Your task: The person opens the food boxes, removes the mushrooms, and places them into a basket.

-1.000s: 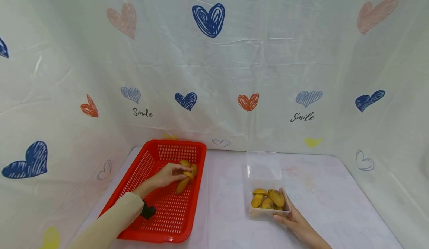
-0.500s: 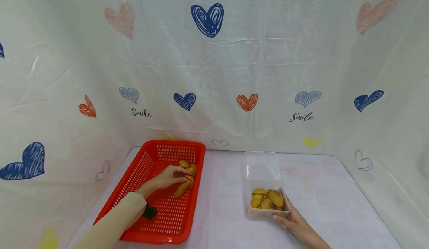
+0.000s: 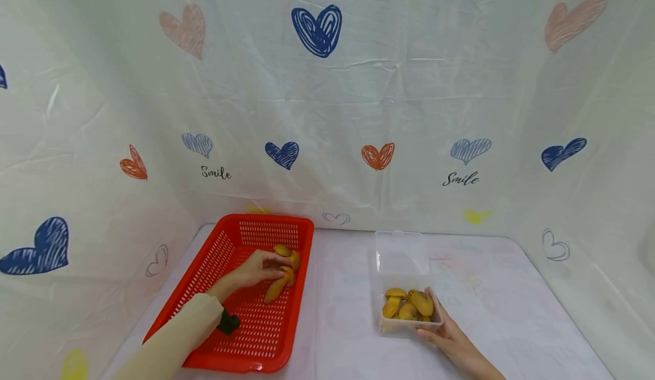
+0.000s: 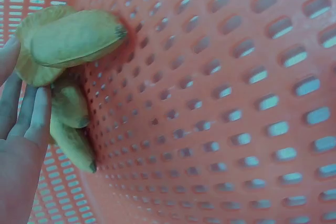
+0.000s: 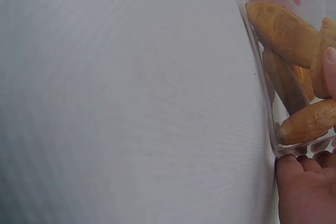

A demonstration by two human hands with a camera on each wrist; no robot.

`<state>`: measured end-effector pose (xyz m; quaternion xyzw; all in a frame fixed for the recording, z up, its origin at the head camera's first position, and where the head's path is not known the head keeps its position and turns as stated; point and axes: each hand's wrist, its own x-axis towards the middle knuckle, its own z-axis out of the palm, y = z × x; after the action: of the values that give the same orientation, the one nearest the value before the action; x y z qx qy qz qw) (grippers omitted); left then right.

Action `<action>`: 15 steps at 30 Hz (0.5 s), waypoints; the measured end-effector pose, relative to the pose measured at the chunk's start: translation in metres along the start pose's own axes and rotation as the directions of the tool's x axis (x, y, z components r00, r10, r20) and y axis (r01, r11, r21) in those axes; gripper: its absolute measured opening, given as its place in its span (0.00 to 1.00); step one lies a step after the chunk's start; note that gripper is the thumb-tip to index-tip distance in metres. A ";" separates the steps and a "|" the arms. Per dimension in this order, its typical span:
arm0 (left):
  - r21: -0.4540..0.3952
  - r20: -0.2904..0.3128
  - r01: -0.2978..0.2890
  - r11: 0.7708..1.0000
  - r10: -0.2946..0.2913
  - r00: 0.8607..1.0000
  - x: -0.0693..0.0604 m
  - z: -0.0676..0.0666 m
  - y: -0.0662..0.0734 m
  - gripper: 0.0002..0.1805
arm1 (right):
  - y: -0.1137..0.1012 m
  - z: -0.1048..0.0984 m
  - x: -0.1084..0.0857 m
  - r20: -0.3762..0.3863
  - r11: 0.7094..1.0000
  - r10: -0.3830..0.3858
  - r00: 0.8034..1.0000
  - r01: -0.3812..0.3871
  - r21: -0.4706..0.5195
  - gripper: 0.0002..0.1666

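In a red plastic basket at the left, my left hand has its thumb and fingertips at the cap of a yellow mushroom, pinching it by the edge. The stem of this mushroom points away from the fingers in the left wrist view. Other yellow mushrooms lie close below it, against the basket floor and wall. My right hand grips the right side of a clear plastic box, thumb over the rim. Several yellow mushrooms fill the box, and its clear lid is folded back.
Both containers stand on a white covered table, with a strip of tabletop between them. A white curtain printed with hearts closes off the back and sides. A dark strap shows at my left wrist.
A mushroom at my left fingertips has come down and shifted slightly toward me in the basket. My right hand and the box have stayed put.
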<state>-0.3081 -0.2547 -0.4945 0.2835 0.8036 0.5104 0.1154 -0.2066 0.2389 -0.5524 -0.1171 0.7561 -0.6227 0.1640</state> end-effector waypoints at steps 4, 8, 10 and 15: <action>-0.015 -0.035 0.058 0.998 -0.058 0.998 0.001 -0.003 0.004 0.17 | 0.001 0.000 0.000 0.009 1.000 0.000 1.000 -0.001 0.012 0.57; 0.014 -0.058 0.082 0.997 -0.081 0.995 0.003 -0.006 0.010 0.18 | 0.003 0.000 0.000 0.020 1.000 -0.007 1.000 0.007 0.012 0.57; 0.039 -0.066 0.071 0.997 -0.068 0.996 0.005 -0.008 0.013 0.18 | 0.003 -0.001 -0.001 0.026 1.000 -0.012 1.000 0.012 0.005 0.57; 0.041 -0.099 0.070 0.997 -0.066 0.993 0.013 -0.011 0.024 0.19 | 0.001 -0.001 -0.001 0.034 0.999 -0.051 0.998 0.050 0.010 0.56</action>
<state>-0.3154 -0.2480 -0.4675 0.2333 0.8286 0.5015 0.0868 -0.2058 0.2401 -0.5534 -0.1460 0.7470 -0.6281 0.1617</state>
